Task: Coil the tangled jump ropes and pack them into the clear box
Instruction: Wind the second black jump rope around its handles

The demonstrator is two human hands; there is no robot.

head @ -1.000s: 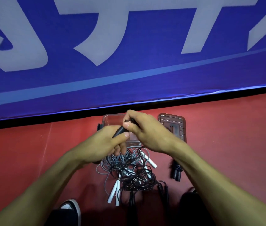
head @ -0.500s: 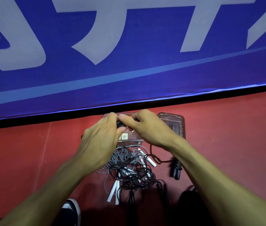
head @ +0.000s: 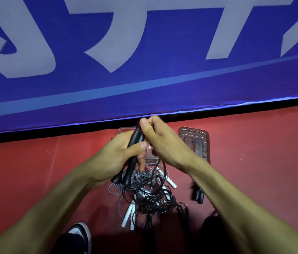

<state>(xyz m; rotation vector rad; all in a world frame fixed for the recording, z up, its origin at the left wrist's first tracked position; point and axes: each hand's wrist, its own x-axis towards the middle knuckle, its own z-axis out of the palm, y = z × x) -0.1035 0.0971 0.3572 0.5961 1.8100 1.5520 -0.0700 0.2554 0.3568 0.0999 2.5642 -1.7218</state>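
At the centre of the view, two black jump-rope handles (head: 134, 149) are gripped side by side in the left hand (head: 116, 158), whose fingers (head: 141, 144) are curled round them. The upper ends of the handles are pinched by the right hand (head: 164, 142), its thumb pressed on top. A thin black cord (head: 164, 173) is seen hanging from under the right hand toward 6 o'clock.

Directly below the hands, on the red floor (head: 254, 153), a tangled pile of jump ropes (head: 148, 193) is spread out, made of black and grey cords wound through each other. White handles (head: 129, 216) are seen poking out of the pile at 7 o'clock and another white handle (head: 171, 183) at 2 o'clock.

Behind the hands, at 12 o'clock from the pile, the clear box (head: 124, 130) is set on the floor and is largely hidden by the hands. Just to its right, at 3 o'clock, the clear lid (head: 195, 142) is laid flat. A separate pair of black handles (head: 197, 195) is placed on the floor at 3 o'clock from the pile, beside the right forearm.

A blue banner with pale lettering (head: 144, 70) fills the upper half. A black and white shoe (head: 79, 233) is visible at the bottom, at 7 o'clock.
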